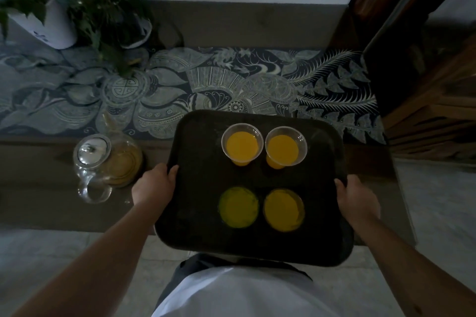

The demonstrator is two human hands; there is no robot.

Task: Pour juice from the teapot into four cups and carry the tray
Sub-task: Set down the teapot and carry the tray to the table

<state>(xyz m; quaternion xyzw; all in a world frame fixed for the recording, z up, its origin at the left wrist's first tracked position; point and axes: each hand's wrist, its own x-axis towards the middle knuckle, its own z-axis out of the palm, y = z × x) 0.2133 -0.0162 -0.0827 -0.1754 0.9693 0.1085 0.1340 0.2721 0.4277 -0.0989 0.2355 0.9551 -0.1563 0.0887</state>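
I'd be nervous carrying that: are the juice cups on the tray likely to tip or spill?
Probably tippy: the cups look like thin clear plastic, narrower at the base. All four look fairly full, so juice may slosh. The tray looks flat and low-rimmed, so they might slide.
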